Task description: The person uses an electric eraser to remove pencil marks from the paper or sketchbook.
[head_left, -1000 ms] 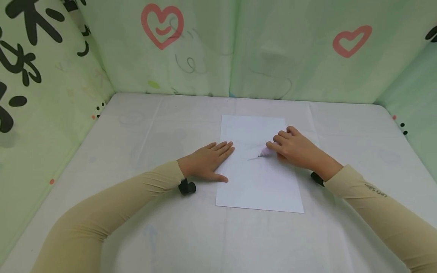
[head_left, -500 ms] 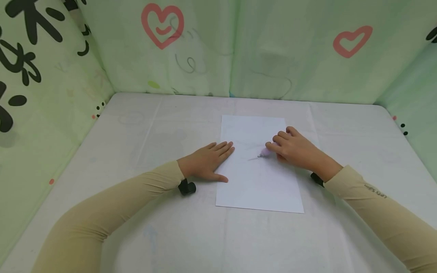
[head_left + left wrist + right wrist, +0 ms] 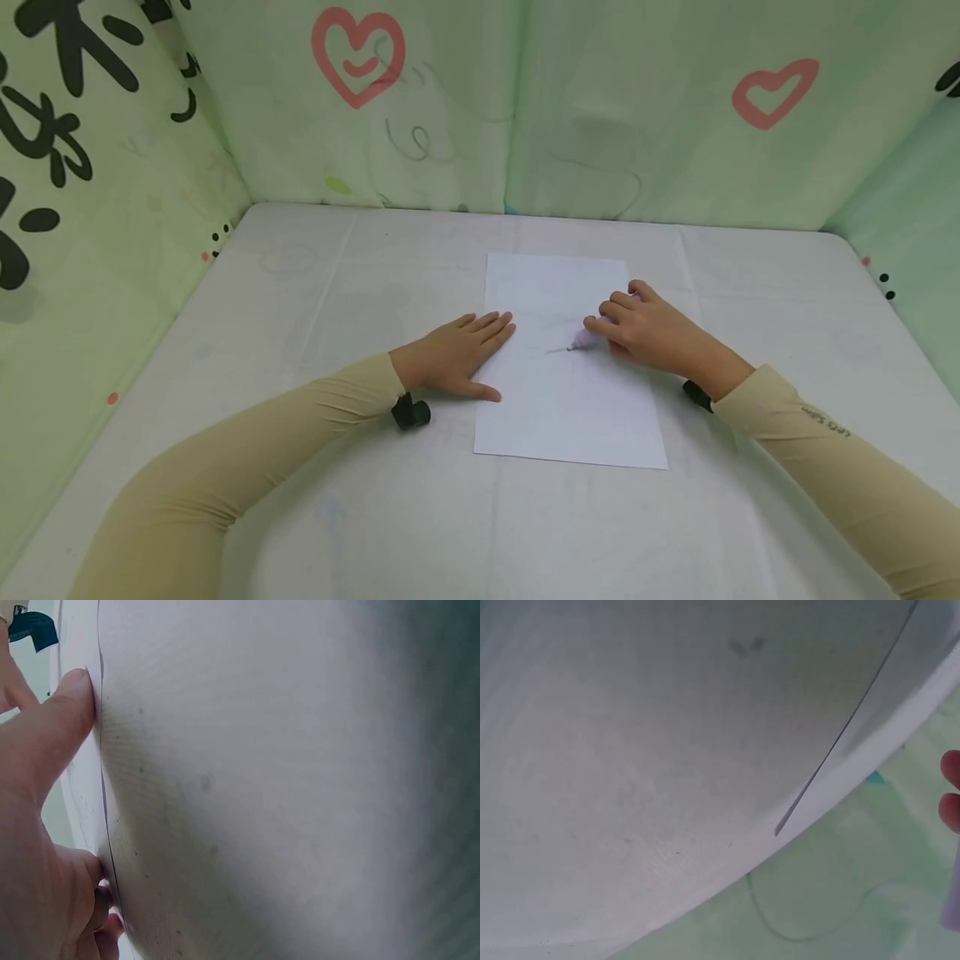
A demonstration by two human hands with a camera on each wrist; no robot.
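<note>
A white sheet of paper [image 3: 555,408] lies on the table in the head view. My left hand [image 3: 457,354] rests flat across its left edge, fingers straight and thumb spread. In the left wrist view, the thumb [image 3: 73,694] lies at the paper's edge. My right hand [image 3: 645,329] grips a thick pale purple pen [image 3: 585,337] with curled fingers, over the right half of the sheet. The pen tilts, its dark tip at the right end of a short thin line [image 3: 557,351]. In the right wrist view only two fingertips and the pen's rear end [image 3: 950,904] show.
A white cloth [image 3: 360,292] covers the table. Pale green curtains [image 3: 465,125] with hearts and black marks stand at the back and both sides. A black wrist camera [image 3: 411,412] sits under the left cuff, and another black piece [image 3: 697,394] under the right wrist.
The pen's tip has shifted slightly down toward the near side, by the line's right end. My right hand has moved only a little, and the left hand and paper stay put.
</note>
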